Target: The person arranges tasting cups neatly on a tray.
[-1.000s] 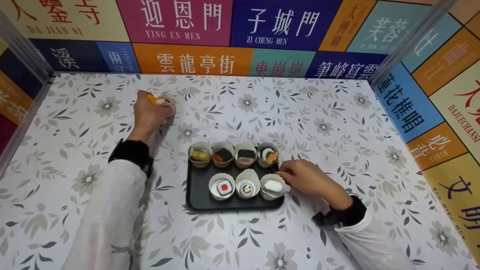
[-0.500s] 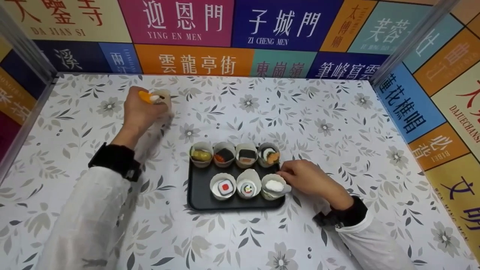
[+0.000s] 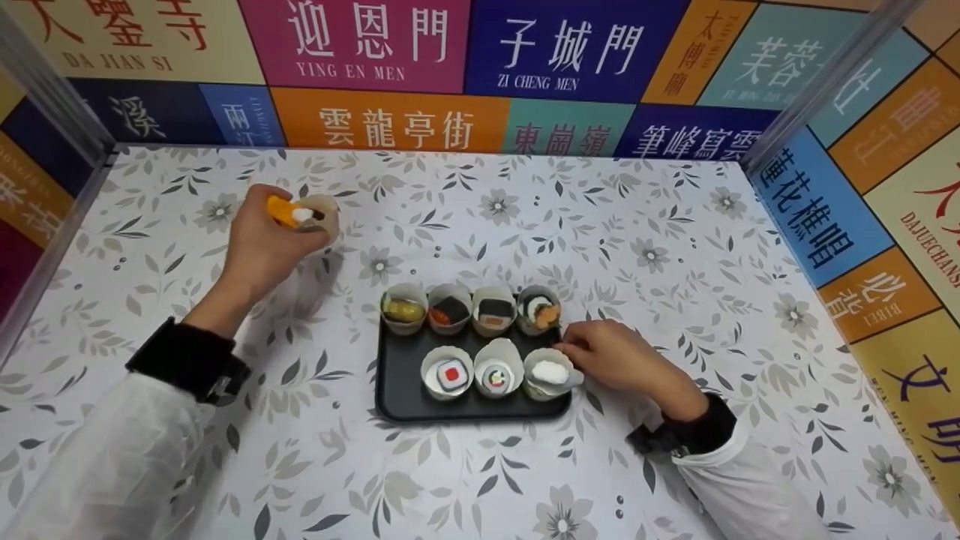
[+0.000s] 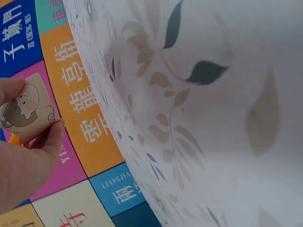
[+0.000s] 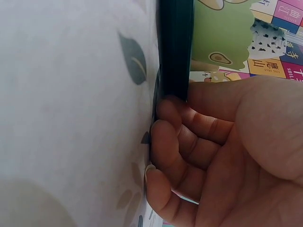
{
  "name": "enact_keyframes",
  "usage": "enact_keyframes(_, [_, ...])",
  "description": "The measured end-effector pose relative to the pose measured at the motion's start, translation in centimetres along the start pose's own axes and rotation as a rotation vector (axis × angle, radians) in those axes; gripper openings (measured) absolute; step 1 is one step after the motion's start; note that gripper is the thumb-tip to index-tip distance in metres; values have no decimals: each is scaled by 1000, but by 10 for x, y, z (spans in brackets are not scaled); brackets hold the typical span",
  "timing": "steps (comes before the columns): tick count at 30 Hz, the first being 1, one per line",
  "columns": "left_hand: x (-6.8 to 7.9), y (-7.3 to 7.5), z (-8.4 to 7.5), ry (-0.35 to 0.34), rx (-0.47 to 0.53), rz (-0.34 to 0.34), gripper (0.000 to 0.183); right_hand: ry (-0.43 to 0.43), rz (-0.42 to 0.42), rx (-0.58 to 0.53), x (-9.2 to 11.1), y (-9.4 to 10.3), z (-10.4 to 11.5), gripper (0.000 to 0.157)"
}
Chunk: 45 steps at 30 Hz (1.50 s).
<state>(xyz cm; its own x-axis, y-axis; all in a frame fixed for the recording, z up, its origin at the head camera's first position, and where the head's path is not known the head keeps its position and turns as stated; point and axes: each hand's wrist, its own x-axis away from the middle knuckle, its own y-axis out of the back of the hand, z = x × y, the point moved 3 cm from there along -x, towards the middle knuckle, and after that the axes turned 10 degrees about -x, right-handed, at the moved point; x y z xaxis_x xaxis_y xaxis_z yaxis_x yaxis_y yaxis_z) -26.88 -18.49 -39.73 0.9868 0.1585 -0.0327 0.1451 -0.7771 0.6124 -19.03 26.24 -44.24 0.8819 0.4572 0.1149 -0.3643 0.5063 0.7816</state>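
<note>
My left hand (image 3: 266,244) holds a beige paper cup (image 3: 325,216) above the table's far left, tilted. An orange and white toy sushi piece (image 3: 283,212) shows at the cup's mouth. In the left wrist view, a cartoon face is printed on the cup (image 4: 33,106) between thumb and fingers. My right hand (image 3: 619,356) pinches the right edge of the black tray (image 3: 397,375), thumb above and curled fingers below in the right wrist view. On the tray, several sushi cups line the back; three stand in front, including one with a red-centred roll (image 3: 451,374).
A patterned white tablecloth (image 3: 465,465) covers the table. Colourful lettered panels (image 3: 386,120) wall off the back and sides. The tray's front left corner is bare. Beside the right hand, a green paper cup (image 5: 220,33) with avocado prints stands at the tray's edge.
My left hand has drawn the cup to the left and slightly nearer, the forearm swinging left. The right hand has stayed at the tray's edge; the tray has hardly shifted.
</note>
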Motion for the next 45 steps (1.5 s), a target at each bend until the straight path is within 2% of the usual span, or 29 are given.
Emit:
enact_keyframes(8, [32,1,-8,-43,-6,87,75,-7,2,-4,1,0,1,26])
enact_keyframes(18, [70,0,-17,-115,-15,122,71,-13,3,-16,1,1,1,23])
enact_keyframes(30, [116,-13,-24,-187,-45,223,64,-19,12,-26,0,0,0,20])
enact_keyframes(39, [138,-31,-22,-174,-14,319,62,-11,8,-18,1,0,0,20])
enact_keyframes(45, [143,-42,-20,-156,-29,370,62,-3,2,-30,2,-1,0,18])
